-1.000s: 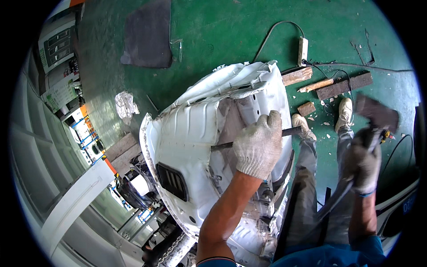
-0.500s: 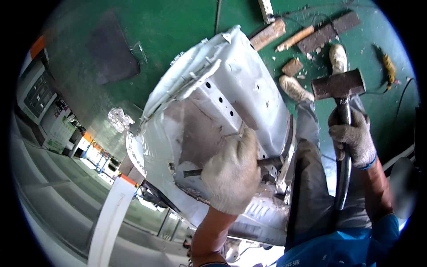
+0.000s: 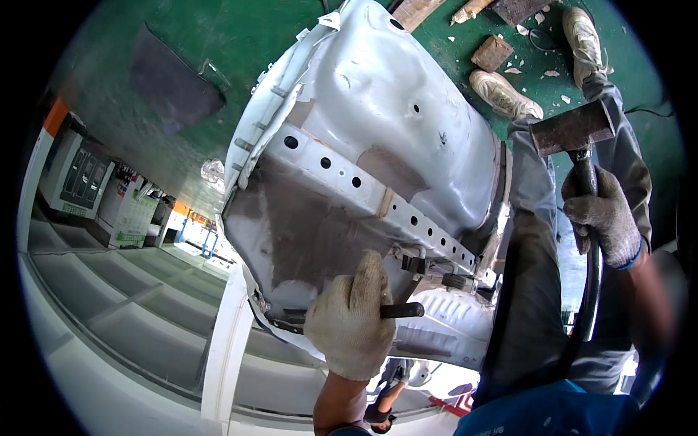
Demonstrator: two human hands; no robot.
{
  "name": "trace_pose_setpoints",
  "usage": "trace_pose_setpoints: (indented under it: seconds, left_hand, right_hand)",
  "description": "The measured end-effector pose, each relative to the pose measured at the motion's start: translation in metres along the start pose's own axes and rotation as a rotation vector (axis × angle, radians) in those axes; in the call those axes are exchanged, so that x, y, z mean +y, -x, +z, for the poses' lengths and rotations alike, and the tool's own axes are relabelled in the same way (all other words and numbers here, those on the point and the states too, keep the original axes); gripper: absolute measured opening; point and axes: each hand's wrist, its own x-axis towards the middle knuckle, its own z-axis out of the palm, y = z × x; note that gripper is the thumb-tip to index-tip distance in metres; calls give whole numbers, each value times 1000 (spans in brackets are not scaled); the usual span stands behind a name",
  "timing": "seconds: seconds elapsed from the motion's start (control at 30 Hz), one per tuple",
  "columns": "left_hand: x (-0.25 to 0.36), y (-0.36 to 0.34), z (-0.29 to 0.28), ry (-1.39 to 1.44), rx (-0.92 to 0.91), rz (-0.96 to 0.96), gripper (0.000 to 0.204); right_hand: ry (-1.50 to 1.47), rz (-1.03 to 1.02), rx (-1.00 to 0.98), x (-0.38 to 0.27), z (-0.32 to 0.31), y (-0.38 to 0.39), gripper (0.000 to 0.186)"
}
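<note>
A large silver-white car body panel with a holed cross rail lies in front of me. My left hand, in a pale knit glove, is closed around a dark bar-shaped chisel held over the panel's near part. One end of the chisel sticks out on each side of the fist; whether its left tip touches the metal edge I cannot tell. On the right, my gloved right hand grips a hammer by its metal shaft, the blocky dark head up, beside my legs and apart from the panel.
A brick-like block and scattered chips lie on the green floor by my shoes. Wood pieces rest behind the panel. A dark sheet lies at the far left. Another person shows at the bottom.
The panel appears larger and shifted in view. My left hand with the chisel has moved down along the panel toward its near left edge. The hammer stays in my right hand, slightly further right.
</note>
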Motion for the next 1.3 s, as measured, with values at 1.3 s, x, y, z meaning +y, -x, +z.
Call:
trace_pose_setpoints:
  seconds: [1.3]
  left_hand:
    - [-22, -4, -23, 26, 323, -200, 36]
  right_hand:
    - [-38, -662, 91, -31, 64, 123, 43]
